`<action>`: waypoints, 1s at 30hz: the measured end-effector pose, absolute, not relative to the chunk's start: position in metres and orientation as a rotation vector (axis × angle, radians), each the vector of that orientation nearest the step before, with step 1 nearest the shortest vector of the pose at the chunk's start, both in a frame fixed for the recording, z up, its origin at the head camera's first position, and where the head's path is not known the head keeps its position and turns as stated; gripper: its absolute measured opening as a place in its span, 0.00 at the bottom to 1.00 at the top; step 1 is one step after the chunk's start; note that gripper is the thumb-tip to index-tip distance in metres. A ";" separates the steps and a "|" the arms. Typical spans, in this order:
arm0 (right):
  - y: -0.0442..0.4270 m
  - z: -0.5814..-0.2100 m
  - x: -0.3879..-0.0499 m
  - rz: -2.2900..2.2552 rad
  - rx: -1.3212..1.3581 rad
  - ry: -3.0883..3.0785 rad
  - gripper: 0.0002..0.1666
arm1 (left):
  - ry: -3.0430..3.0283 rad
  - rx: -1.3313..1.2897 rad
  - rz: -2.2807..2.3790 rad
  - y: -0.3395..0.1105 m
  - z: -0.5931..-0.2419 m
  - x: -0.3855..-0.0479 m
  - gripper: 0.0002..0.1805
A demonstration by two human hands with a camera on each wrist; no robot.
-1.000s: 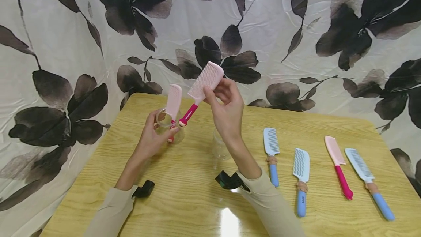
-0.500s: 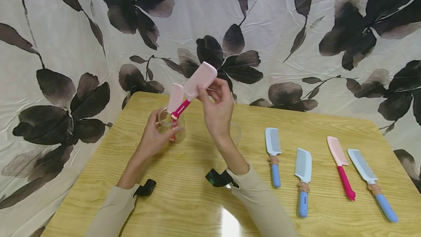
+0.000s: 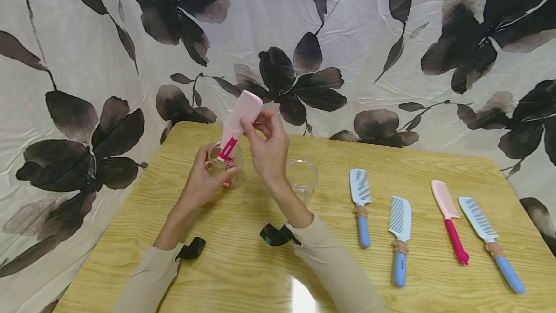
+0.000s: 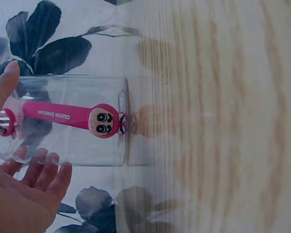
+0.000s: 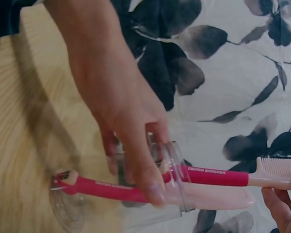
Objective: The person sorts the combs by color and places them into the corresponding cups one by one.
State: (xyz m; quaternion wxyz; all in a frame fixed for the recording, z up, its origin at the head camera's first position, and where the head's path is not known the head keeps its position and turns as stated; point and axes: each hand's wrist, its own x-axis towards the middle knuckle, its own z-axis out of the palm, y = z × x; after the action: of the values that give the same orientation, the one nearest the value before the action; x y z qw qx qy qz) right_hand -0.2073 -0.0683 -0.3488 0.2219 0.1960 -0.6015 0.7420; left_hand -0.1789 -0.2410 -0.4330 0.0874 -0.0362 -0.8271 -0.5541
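Moved leftward and down: one pink comb (image 3: 244,111), pinched by the right hand (image 3: 268,152), handle tip within the mouth of the glass jar (image 4: 82,148), which is grasped by the left hand (image 3: 201,177) and is best kept steady for lowering.

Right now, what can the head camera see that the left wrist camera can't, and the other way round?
Only head: three blue combs, the pink comb among them, another jar, the right hand.
Only left wrist: readable letters on the handle inside the held jar, and eyes on its little face.
Both: the left hand, that held jar, the table and the flowery cloth.
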 end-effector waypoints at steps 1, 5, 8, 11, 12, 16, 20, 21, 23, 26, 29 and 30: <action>-0.070 -0.350 -0.207 2.040 0.542 -1.677 0.16 | -2.462 -0.111 -1.650 -0.241 -0.433 -0.179 0.47; -0.078 -0.354 -0.207 2.024 0.552 -1.717 0.17 | -2.463 -0.114 -1.641 -0.243 -0.433 -0.178 0.46; -0.083 -0.357 -0.207 2.019 0.560 -1.753 0.17 | -2.457 -0.117 -1.631 -0.244 -0.434 -0.178 0.46; -0.087 -0.360 -0.208 2.009 0.567 -1.794 0.16 | -2.457 -0.119 -1.618 -0.245 -0.435 -0.178 0.45; -0.088 -0.362 -0.208 2.003 0.568 -1.808 0.16 | -2.456 -0.122 -1.616 -0.245 -0.435 -0.178 0.45; -0.092 -0.366 -0.208 2.002 0.573 -1.839 0.15 | -2.456 -0.130 -1.616 -0.246 -0.435 -0.177 0.45; -0.095 -0.370 -0.210 1.979 0.587 -1.865 0.15 | -2.457 -0.129 -1.613 -0.245 -0.435 -0.178 0.45; -0.095 -0.371 -0.210 1.970 0.584 -1.875 0.15 | -2.456 -0.132 -1.612 -0.245 -0.435 -0.179 0.45; -0.096 -0.374 -0.211 1.953 0.566 -1.904 0.15 | -2.450 -0.141 -1.619 -0.245 -0.435 -0.179 0.45; -0.097 -0.377 -0.211 1.944 0.529 -1.952 0.16 | -2.442 -0.153 -1.631 -0.244 -0.436 -0.180 0.45; -0.097 -0.380 -0.211 1.939 0.502 -1.987 0.16 | -2.442 -0.156 -1.635 -0.244 -0.436 -0.180 0.45; -0.097 -0.381 -0.211 1.936 0.501 -1.995 0.16 | -2.442 -0.157 -1.634 -0.244 -0.436 -0.180 0.45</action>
State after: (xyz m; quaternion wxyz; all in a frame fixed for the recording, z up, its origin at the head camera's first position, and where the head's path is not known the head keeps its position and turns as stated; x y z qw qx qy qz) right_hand -0.2107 -0.0971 -0.3813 0.1579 0.1751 -0.6973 0.6769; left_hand -0.1804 -0.2439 -0.4364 0.0994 -0.0531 -0.8259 -0.5524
